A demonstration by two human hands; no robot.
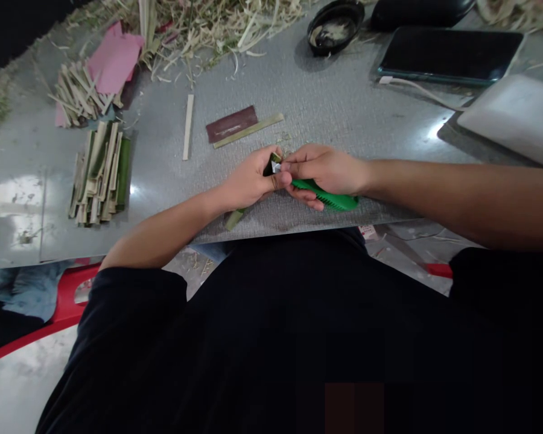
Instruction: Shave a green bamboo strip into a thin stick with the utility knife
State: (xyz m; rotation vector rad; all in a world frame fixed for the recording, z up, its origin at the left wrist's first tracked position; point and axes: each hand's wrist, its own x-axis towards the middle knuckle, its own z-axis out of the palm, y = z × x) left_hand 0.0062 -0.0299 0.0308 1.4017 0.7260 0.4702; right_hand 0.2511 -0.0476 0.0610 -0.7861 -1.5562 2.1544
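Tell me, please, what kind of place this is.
Probably a small handicraft workplace for bamboo-like strips: a stack of cut strips and a heap of shavings lie on the grey table, and the right hand holds a green knife against a strip in the left hand.

A grey textured table [344, 102] carries it all. Just beyond the fingers [286, 164] lie a dark red slip [231, 123] and a flat pale-green strip [248, 131], touching; a pale stick [188, 126] lies further left. Well off to their left — a stack of cut bamboo pieces [100, 173]. Far beyond the fingers, a heap of shavings [208, 24] and a black bowl [335, 25]; beyond and right, a dark tablet [450, 54] and a white slab [516, 114].
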